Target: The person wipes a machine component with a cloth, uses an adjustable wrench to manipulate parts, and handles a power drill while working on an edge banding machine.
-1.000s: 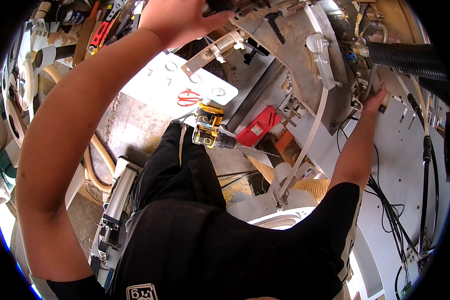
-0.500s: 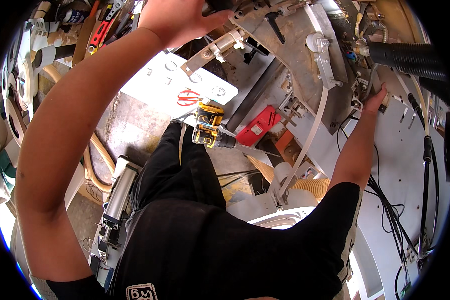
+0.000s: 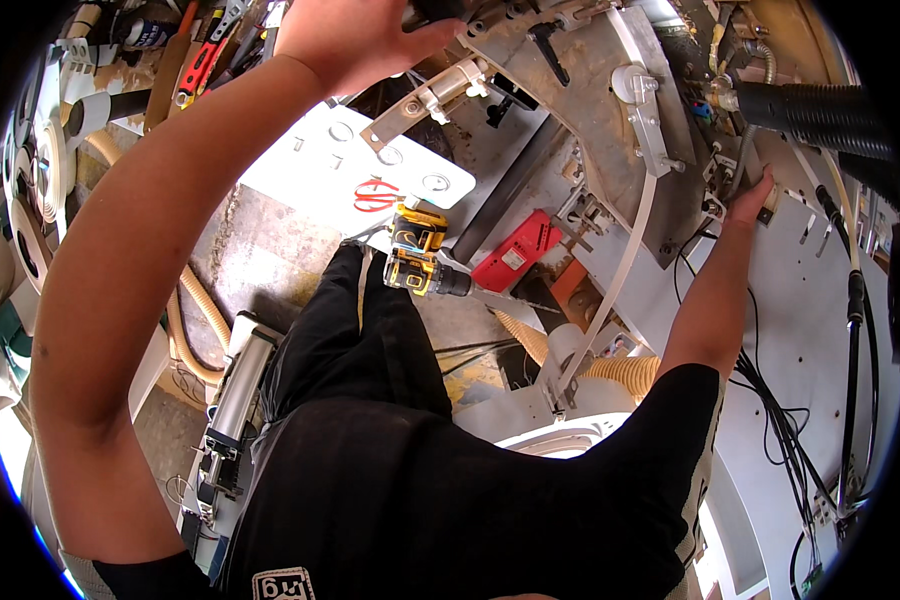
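My left hand (image 3: 355, 40) reaches to the top edge of the view, with its thumb stretched along a black rounded part (image 3: 438, 10). The picture's edge cuts off its other fingers, and the black part shows only in part. Over on the right, my right hand (image 3: 748, 203) rests at the edge of a grey-white machine panel (image 3: 820, 330), beside a bent grey hose (image 3: 746, 160) and small fittings. Its fingers are mostly hidden. Between my arms a yellow-and-black cordless drill (image 3: 415, 265) lies with a long bit, near red-handled scissors (image 3: 376, 197).
A white plate with round holes (image 3: 310, 150) lies beyond the drill, and a red box (image 3: 518, 250) to its right. A metal machine bracket (image 3: 645, 95), a pale strip (image 3: 620, 280), a thick black hose (image 3: 820, 120) and black cables (image 3: 770, 420) stand around my right arm.
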### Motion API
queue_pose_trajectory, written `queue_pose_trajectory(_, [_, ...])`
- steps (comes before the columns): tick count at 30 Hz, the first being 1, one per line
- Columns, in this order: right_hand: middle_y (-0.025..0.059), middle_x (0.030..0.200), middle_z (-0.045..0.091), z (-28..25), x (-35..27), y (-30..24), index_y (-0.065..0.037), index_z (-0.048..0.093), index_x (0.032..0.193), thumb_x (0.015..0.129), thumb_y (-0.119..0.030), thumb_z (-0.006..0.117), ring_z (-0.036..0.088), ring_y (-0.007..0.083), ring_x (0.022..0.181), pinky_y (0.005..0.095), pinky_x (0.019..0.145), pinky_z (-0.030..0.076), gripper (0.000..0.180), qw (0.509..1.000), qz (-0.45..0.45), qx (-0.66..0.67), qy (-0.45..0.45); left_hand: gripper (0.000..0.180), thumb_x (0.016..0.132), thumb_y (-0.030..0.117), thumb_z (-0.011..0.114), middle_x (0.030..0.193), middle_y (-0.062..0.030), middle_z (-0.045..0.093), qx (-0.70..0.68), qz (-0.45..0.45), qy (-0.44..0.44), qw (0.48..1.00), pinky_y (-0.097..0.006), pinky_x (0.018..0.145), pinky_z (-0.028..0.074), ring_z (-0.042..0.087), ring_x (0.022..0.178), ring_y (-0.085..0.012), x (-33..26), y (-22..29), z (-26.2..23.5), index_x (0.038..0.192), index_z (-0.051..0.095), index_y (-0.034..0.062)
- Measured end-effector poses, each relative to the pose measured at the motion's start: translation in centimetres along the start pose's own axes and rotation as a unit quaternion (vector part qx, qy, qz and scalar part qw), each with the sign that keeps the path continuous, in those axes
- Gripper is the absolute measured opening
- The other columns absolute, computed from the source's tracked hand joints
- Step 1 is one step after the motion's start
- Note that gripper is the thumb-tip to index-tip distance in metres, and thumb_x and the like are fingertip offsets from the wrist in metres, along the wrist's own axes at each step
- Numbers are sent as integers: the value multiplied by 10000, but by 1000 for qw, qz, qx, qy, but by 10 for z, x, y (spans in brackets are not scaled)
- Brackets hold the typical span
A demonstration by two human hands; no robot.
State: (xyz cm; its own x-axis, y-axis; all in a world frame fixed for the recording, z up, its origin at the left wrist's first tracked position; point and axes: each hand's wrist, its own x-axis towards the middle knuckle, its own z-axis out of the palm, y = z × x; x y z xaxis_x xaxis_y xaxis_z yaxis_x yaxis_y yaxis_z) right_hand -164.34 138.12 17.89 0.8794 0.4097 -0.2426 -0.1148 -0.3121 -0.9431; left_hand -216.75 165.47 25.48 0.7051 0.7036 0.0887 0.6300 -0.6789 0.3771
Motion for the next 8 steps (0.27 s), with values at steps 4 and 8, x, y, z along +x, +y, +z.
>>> queue_pose_trajectory(4, [71, 1466, 547, 2, -1, -2, -132, 512, 1466, 953, -616, 537, 490, 290, 1361, 452, 1148, 371, 706, 1000, 7, 4, 5, 859, 850, 404, 760, 1409, -196, 564, 16, -2, -1, 1000, -429, 1091, 465, 551, 1294, -359, 1, -3, 3, 1521, 356, 52])
queue_pose_trajectory(8, [61, 1494, 527, -1, 3, 0, -143, 492, 1490, 959, -613, 532, 469, 282, 1390, 457, 1154, 363, 711, 1000, 6, 4, -3, 860, 851, 403, 759, 1417, -194, 562, 25, -7, -5, 1000, -426, 1092, 466, 551, 1297, -354, 1, -3, 3, 1525, 354, 55])
